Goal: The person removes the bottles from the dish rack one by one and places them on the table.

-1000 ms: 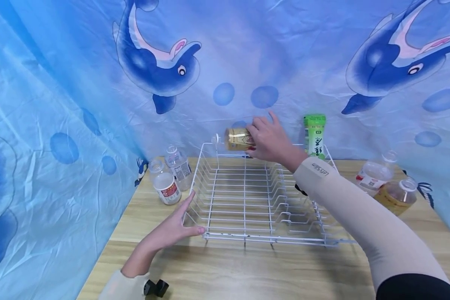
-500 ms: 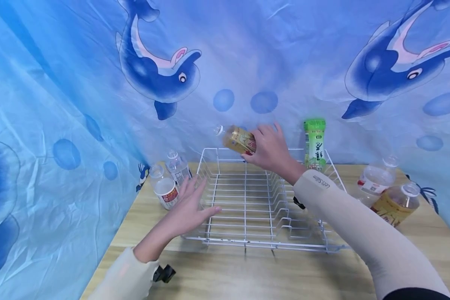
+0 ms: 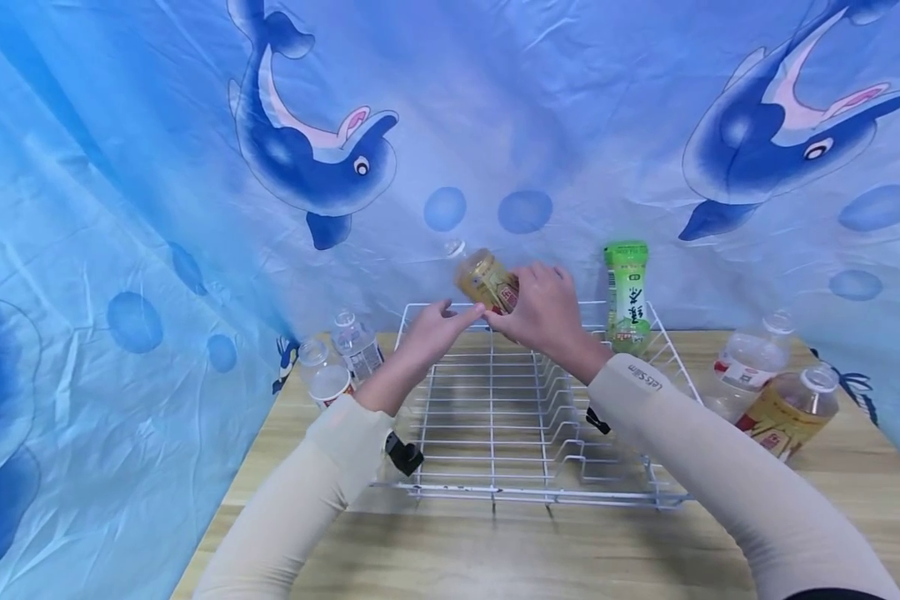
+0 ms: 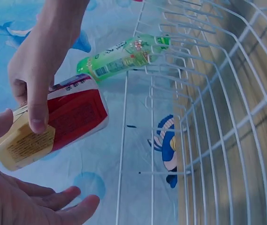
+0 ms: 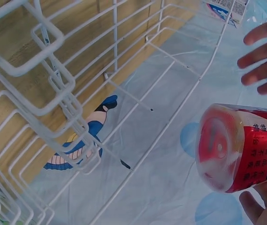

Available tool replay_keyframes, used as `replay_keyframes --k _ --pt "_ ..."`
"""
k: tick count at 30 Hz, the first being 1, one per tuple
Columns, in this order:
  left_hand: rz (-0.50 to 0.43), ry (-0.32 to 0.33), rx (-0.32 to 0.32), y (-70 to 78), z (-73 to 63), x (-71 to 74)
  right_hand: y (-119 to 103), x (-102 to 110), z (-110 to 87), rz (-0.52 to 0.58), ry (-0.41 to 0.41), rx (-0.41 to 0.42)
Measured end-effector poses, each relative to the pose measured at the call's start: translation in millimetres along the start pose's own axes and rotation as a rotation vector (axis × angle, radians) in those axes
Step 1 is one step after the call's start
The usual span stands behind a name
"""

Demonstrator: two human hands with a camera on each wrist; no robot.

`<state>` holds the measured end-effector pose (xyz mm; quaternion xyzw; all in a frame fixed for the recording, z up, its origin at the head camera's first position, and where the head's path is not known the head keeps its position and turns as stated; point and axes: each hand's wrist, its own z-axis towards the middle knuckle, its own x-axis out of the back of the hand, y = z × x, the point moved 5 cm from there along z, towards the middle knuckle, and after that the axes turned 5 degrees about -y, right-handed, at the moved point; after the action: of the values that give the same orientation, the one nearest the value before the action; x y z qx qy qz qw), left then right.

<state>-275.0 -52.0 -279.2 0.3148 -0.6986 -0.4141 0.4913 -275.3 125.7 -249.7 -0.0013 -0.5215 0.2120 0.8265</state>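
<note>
My right hand [image 3: 543, 308] holds a plastic bottle [image 3: 487, 279] with a gold and red label above the back of a white wire dish rack [image 3: 525, 497]. The bottle tilts, its clear neck up and to the left, its base hidden behind the hand. In the left wrist view, the right thumb lies along the bottle's label [image 4: 77, 117]. My left hand [image 3: 431, 337] is beside the bottle, thumb and fingers spread. Seen from the right wrist, the bottle's base [image 5: 217, 147] faces the camera. A green-labelled bottle [image 3: 628, 292] stands in the rack's back right.
Two clear bottles, one with a red and white label [image 3: 328, 382] and one with a pale label [image 3: 358, 346], stand left of the rack. On the right are a clear bottle [image 3: 750, 358] and a gold-labelled bottle [image 3: 791, 412]. A blue dolphin-print sheet [image 3: 555, 100] hangs behind the wooden table [image 3: 457, 554].
My left hand has left the rack's front left corner and moved up and right to the bottle. My right hand has tilted the bottle from lying level to neck up.
</note>
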Motion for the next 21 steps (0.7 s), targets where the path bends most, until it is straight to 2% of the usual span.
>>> replay_keyframes --k 4,8,15,21 --pt "-0.049 -0.005 -0.023 5.6 10.6 -6.7 7 -1 -0.6 0.038 0.002 -0.066" --pt "-0.081 0.012 -0.048 11.1 17.3 -13.1 11 -3 -2.0 0.055 0.015 -0.095" --pt "-0.121 0.028 -0.195 28.4 26.7 -26.8 11 -1 -2.7 0.056 0.093 -0.094" --pt "-0.105 0.054 -0.202 33.6 32.0 -35.2 14 0 -4.5 0.039 0.104 -0.123"
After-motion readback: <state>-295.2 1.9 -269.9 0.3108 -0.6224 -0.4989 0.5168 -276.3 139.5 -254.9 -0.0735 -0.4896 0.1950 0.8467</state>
